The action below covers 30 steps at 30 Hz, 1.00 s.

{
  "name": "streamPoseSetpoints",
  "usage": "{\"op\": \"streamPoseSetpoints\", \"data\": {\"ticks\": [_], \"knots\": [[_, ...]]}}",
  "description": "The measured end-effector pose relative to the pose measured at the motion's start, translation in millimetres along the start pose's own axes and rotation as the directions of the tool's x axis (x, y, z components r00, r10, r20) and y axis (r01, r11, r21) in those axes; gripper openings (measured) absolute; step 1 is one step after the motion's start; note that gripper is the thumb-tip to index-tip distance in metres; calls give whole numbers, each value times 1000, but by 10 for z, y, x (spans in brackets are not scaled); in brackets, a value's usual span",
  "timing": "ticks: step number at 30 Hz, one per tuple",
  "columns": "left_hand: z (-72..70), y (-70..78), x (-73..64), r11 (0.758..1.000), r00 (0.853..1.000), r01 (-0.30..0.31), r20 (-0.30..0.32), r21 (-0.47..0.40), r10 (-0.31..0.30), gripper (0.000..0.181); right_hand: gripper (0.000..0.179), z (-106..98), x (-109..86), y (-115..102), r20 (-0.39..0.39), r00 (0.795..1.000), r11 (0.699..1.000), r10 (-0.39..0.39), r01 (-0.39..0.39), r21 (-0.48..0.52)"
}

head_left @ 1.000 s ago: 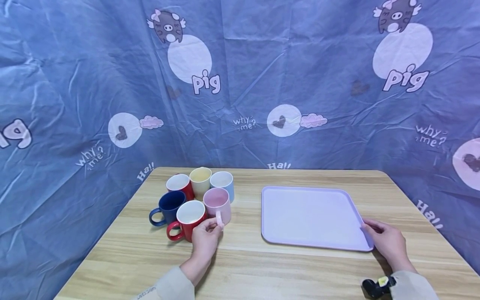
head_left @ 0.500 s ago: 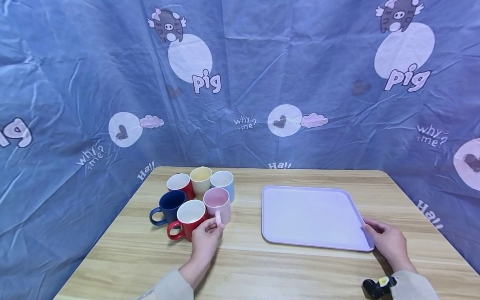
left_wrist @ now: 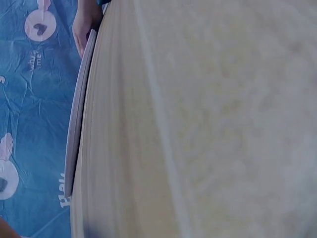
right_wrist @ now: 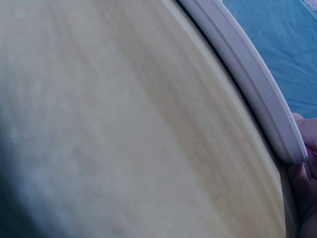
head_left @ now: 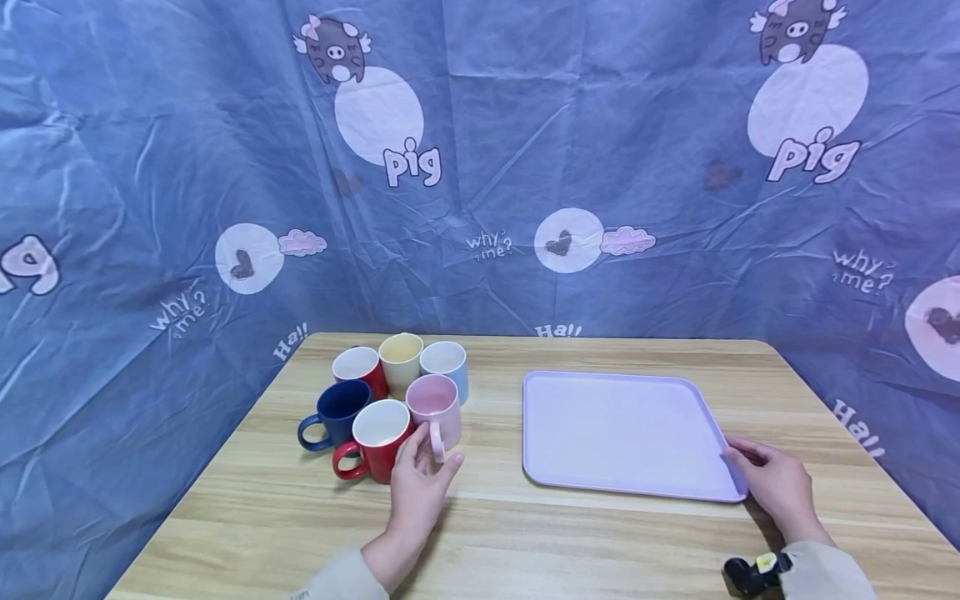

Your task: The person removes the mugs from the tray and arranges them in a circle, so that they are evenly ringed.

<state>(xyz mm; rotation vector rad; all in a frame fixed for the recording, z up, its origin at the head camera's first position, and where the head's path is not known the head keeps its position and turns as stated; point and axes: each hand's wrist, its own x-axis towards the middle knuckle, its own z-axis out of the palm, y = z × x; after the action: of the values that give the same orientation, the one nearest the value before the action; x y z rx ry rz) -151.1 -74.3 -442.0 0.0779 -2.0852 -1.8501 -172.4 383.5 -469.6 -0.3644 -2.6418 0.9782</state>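
A pink mug (head_left: 444,417) stands upright on the table, its handle facing me. My left hand (head_left: 417,487) is around that handle with thumb and fingers spread apart, the thumb clear of it on the right. Just left of these fingers is a red mug (head_left: 386,454) with a white inside. On the right lies a flat lilac tray (head_left: 622,433). My right hand (head_left: 776,487) pinches its right edge near the front corner, thumb at the rim. In the right wrist view, the fingers (right_wrist: 309,131) show at the tray's end. The left wrist view shows hardly any of the left hand.
Behind and beside the pink mug stand a navy mug (head_left: 342,408), another red mug (head_left: 375,379), a cream mug (head_left: 401,367) and a light blue mug (head_left: 459,379), close together. A blue patterned cloth (head_left: 495,167) hangs behind the wooden table (head_left: 495,533).
The left thumb has moved away from the pink mug's handle to the right, and the fingers have spread; before, they pinched it. The mugs, tray and right hand stay put.
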Motion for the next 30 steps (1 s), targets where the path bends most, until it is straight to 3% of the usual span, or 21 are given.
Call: {"op": "streamPoseSetpoints", "data": {"ticks": [6, 14, 24, 30], "knots": [[8, 47, 14, 996, 996, -86, -14, 27, 87, 68, 44, 1, 7, 5, 11, 1000, 1000, 6, -6, -2], [19, 210, 88, 994, 995, -97, 13, 43, 97, 71, 43, 9, 7, 17, 3, 1000, 1000, -4, 4, -8], [47, 549, 312, 978, 978, -208, 30, 31, 207, 70, 42, -6, -11, 0, 0, 1000, 1000, -15, 15, -9], [54, 765, 445, 976, 975, -216, 53, 8, 215, 73, 41, -8, 14, 12, -4, 1000, 1000, -26, 26, -14]]}}
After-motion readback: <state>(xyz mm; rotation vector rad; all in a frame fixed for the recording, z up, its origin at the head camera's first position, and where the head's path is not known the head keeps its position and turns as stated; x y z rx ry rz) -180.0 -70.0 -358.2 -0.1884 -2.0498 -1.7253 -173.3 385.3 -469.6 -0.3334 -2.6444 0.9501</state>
